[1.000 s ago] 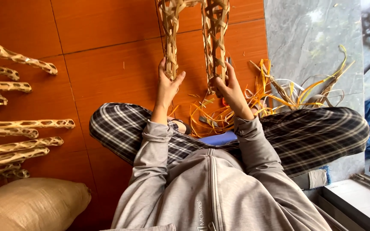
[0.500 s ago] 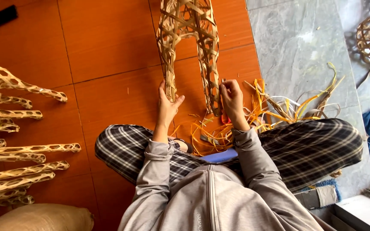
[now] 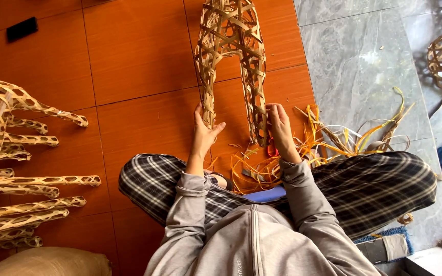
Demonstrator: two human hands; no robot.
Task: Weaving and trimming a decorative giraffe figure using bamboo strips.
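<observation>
Both hands now sit lower: left hand (image 3: 204, 134) and right hand (image 3: 281, 129) fingers pinching woven frame (image 3: 231, 61) legs.

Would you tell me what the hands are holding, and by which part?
Both grip the woven bamboo frame: left hand on its left leg's end, right hand on the right leg's.

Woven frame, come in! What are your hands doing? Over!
Left hand gripping one woven leg. Right hand on the other. Woven frame on floor. Loose strips beside.

Woven bamboo frame (image 3: 231, 61) has slid farther from the person's lap
</observation>
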